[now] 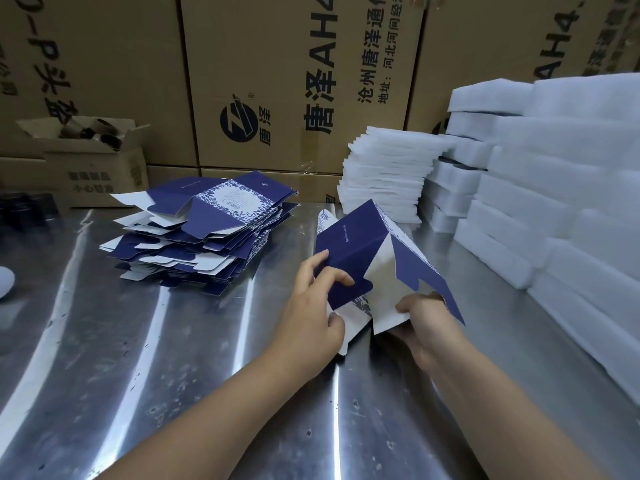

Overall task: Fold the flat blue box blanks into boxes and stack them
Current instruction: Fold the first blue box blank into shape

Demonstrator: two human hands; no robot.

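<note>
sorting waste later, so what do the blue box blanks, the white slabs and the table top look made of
Blue box blanks: thin printed card, seemingly matte; creased flaps, white undersides.
White slabs: probably foam; soft matte blocks with fuzzy edges.
Table top: sheet metal, likely stainless; bright streaked reflections, small scuffs.

A packing workshop or warehouse: printed shipping cartons (pixel 298 81) stacked behind a steel tabletop (pixel 145 341), piles of white foam pads (pixel 554 161) and flat box blanks (pixel 204 233).

Deep blue with white insides, the half-folded box (pixel 360 247) and the blanks (pixel 204 233) at centre left carry a blue-and-white leaf pattern, beside white foam (pixel 554 168), brown cartons (pixel 277 64), and a silvery worktop (pixel 173 358).
</note>
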